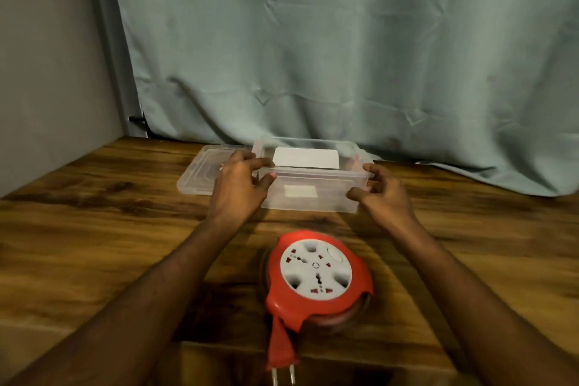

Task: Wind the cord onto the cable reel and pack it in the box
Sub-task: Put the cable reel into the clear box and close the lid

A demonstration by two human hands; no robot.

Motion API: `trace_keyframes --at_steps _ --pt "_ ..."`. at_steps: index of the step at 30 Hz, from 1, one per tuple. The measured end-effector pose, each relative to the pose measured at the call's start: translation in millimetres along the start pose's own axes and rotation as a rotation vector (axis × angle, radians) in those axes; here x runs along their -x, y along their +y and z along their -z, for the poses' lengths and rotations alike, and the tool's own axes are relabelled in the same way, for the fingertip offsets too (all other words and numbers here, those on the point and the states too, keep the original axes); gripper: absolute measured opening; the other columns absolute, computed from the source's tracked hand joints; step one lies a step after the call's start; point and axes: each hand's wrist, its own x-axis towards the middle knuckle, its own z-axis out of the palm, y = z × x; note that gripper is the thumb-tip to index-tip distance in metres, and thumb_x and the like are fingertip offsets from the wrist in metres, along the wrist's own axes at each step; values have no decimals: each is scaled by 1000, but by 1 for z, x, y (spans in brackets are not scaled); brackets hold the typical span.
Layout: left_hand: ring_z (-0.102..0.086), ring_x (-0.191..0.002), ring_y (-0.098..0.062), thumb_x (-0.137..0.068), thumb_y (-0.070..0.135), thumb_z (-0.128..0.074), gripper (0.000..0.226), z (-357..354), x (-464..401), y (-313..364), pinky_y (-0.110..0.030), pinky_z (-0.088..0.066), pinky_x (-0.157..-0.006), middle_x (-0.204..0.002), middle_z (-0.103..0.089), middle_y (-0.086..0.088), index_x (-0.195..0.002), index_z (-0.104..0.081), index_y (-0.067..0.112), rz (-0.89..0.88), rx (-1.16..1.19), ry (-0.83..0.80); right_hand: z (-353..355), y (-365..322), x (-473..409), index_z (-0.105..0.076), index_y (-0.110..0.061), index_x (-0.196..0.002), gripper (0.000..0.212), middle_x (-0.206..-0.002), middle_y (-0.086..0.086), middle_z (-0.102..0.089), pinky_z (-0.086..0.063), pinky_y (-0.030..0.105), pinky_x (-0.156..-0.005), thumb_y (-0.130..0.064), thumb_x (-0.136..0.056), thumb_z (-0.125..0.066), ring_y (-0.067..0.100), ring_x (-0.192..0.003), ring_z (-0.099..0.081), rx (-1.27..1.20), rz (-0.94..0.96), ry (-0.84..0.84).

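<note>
Blurring w/ motion: right hand [383,194] at box [313,194].
</note>
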Motion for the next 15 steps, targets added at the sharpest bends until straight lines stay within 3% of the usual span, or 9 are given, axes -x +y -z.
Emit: trace_keyframes --at_steps 3,8,12,15 --pt "-69 -78 -10 -94 33 -67 24 9 25 -2 -39 -57 -89 -129 -60 3 -117 -74 33 -17 67 53 8 2 23 -62 -21 -134 62 -101 6 -64 -59 37 -81 -16 -77 -86 26 -95 -66 84 53 17" --pt "-58 -103 1 -97 24 -65 28 17 60 -8 -26 -55 -89 -133 -54 6 -120 -71 37 -98 174 137 17 -1 58 -49 -25 -147 80 -138 1 -58 -57 30 -77 -17 -78 -87 22 -106 -65 230 135 -12" --pt "-39 -120 24 -97 19 -64 34 18 73 -13 -12 -44 -93 -142 -52 7 -127 -69 33 -129 216 141 24 -15 87 -27 -24 -147 84 -111 -9 -65 -55 32 -69 -18 -84 -82 13 -85 -67 139 33 10" --pt "-42 -113 28 -96 16 -65 35 18 75 -15 -1 -41 -87 -142 -52 5 -127 -69 31 -124 243 137 30 -18 103 -39 -30 -126 62 -98 -6 -66 -61 40 -68 -32 -83 -82 19 -84 -70 248 -120 -143"
